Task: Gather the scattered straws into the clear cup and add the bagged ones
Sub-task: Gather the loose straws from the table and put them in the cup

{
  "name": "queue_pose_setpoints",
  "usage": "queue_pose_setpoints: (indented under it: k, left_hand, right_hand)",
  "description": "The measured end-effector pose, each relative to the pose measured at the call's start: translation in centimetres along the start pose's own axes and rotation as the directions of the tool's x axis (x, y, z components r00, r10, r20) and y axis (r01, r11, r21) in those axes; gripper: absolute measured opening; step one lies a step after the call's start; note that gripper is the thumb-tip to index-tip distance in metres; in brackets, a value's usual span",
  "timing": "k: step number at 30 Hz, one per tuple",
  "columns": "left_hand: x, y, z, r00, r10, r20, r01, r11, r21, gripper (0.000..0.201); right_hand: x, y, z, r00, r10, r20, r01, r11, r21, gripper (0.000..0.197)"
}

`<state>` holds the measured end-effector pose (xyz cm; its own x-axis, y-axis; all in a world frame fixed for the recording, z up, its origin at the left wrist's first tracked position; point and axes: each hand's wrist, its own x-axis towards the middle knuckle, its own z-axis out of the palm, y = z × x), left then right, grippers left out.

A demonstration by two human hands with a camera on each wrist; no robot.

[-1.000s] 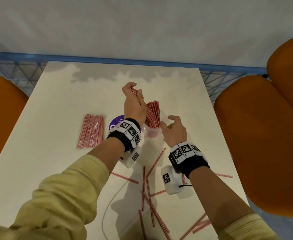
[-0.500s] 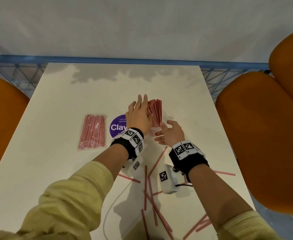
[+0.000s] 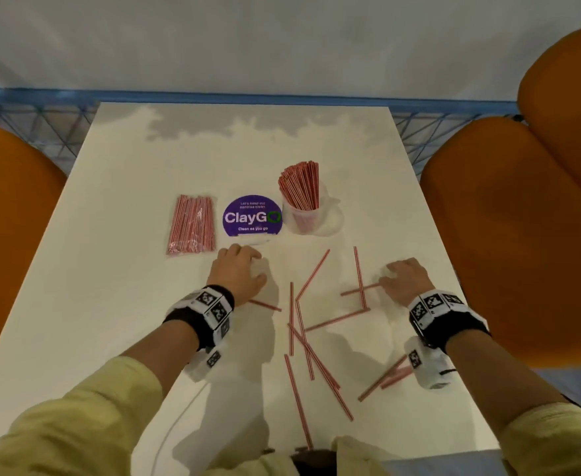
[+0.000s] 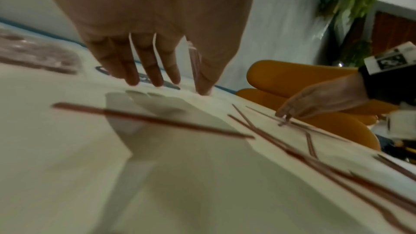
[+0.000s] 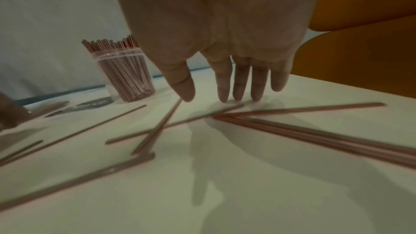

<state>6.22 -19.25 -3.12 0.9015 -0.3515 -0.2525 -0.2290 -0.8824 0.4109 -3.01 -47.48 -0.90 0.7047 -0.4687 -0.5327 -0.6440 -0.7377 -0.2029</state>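
The clear cup (image 3: pixel 304 218) stands upright at mid-table, packed with red-striped straws (image 3: pixel 299 183); it also shows in the right wrist view (image 5: pixel 126 77). The bagged straws (image 3: pixel 191 225) lie flat to the left of it. Several loose straws (image 3: pixel 302 324) lie scattered on the near half of the table. My left hand (image 3: pixel 239 269) is empty, its straight fingers (image 4: pixel 155 77) touching the tabletop just beyond one straw (image 4: pixel 153 120). My right hand (image 3: pixel 397 276) reaches down with straight fingers; its thumb (image 5: pixel 184 92) and fingertips touch straw ends (image 5: pixel 173 111).
A round purple ClayGO sticker (image 3: pixel 252 216) lies between bag and cup. Orange seats flank the white table (image 3: pixel 117 304) on the left (image 3: pixel 3 218) and right (image 3: pixel 509 235). A blue rail (image 3: pixel 282 97) runs along the far edge. A thin white cable (image 3: pixel 175 420) trails near my left arm.
Both hands have left the cup and dropped back toward me onto the table among the loose straws. The straws the left hand held now stand in the cup.
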Motion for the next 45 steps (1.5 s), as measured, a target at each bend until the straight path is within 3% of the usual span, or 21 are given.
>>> queue_pose_setpoints:
  k: [5, 8, 11, 13, 16, 18, 21, 25, 34, 36, 39, 43, 45]
  left_hand:
    - [-4.2, -1.7, 1.1, 0.995, 0.041, 0.087, -0.045, 0.998, 0.036, 0.05]
    - [-6.1, -1.3, 1.6, 0.992, 0.061, 0.109, -0.059, 0.998, -0.02, 0.038]
    - [-7.7, -0.4, 2.2, 0.994, 0.001, 0.106, 0.011, 0.993, -0.114, 0.027]
    - [-8.7, 0.1, 2.4, 0.991, -0.069, 0.112, 0.086, 0.985, -0.152, 0.039]
    - [-10.5, 1.0, 2.7, 0.974, -0.131, 0.185, 0.157, 0.978, -0.134, 0.082]
    - [-11.6, 2.1, 3.4, 0.962, -0.123, 0.244, 0.146, 0.986, -0.078, 0.103]
    - [-12.3, 3.5, 4.9, 0.968, -0.08, 0.238, 0.091, 0.995, -0.033, 0.107]
    - [-11.8, 3.9, 5.1, 0.974, -0.084, 0.209, 0.122, 0.977, -0.176, 0.085]
    - [-8.9, 2.7, 4.0, 0.974, -0.209, 0.084, 0.225, 0.908, -0.353, 0.045]
    - [-9.0, 3.1, 4.3, 0.976, -0.207, 0.066, 0.215, 0.873, -0.438, 0.043]
    - [-9.0, 3.1, 4.2, 0.964, -0.256, 0.07, 0.257, 0.831, -0.494, 0.052]
    - [-9.1, 2.5, 3.6, 0.932, -0.317, 0.175, 0.36, 0.864, -0.352, 0.073]
    - [-9.5, 3.1, 3.6, 0.929, -0.295, 0.224, 0.35, 0.898, -0.267, 0.075]
  right_hand:
    - [-3.0, 0.9, 1.0, 0.999, -0.024, 0.041, 0.027, 0.998, -0.061, 0.054]
    - [-4.6, 0.4, 2.1, 0.998, -0.039, 0.058, 0.043, 0.997, -0.066, 0.061]
    - [-5.5, 0.0, 2.8, 0.993, -0.076, 0.09, 0.085, 0.992, -0.092, 0.07]
    - [-5.9, 0.4, 2.7, 0.99, -0.086, 0.109, 0.101, 0.984, -0.147, 0.078]
    - [-6.4, 2.1, 2.8, 0.987, -0.058, 0.153, 0.095, 0.964, -0.248, 0.11]
    - [-7.0, 3.0, 3.1, 0.983, -0.035, 0.182, 0.09, 0.95, -0.3, 0.121]
    - [-7.5, 3.4, 3.9, 0.991, -0.083, 0.1, 0.112, 0.94, -0.323, 0.111]
    - [-7.2, 2.5, 4.3, 0.986, -0.155, 0.055, 0.164, 0.952, -0.26, 0.096]
    - [-7.2, -2.2, 7.2, 0.955, -0.285, -0.087, 0.285, 0.959, -0.013, 0.029]
    - [-7.3, -3.0, 7.9, 0.957, -0.271, -0.101, 0.277, 0.96, 0.045, 0.029]
    - [-7.5, -3.1, 7.7, 0.967, -0.214, -0.138, 0.235, 0.96, 0.154, 0.043]
    - [-7.5, -1.4, 6.1, 0.986, -0.167, 0.012, 0.167, 0.986, -0.03, 0.079]
    - [-7.5, -0.9, 5.5, 0.986, -0.152, 0.071, 0.157, 0.984, -0.079, 0.081]
